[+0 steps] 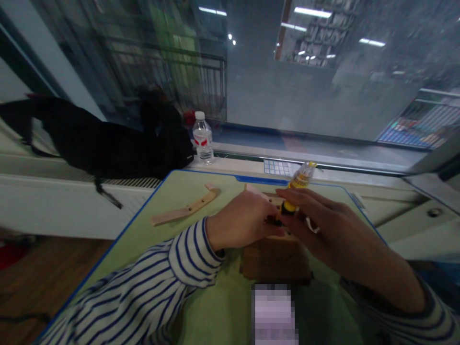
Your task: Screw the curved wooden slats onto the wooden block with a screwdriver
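Note:
My right hand (pixel 323 223) is closed around a screwdriver (pixel 289 207) with a clear and yellow handle and a black collar, slanting down to the left. Close to its lower end, the bent fingers of my left hand (pixel 246 218) are pressed together; what they pinch is hidden. Beneath both hands is a brown wooden block (pixel 276 261). Pale wooden parts (pixel 253 190) show behind my left hand, partly covered by it. Left of that hand, a bent pale wooden piece (pixel 190 209) with dark holes lies on the green table (pixel 215 306).
A phone-like object (pixel 273 316) with a blurred-out surface is at the table's near side. Beyond the far edge stand a water bottle (pixel 203 139) and a black bag (pixel 108 146) on the sill. A printed sheet (pixel 278 167) lies there too, before the large window.

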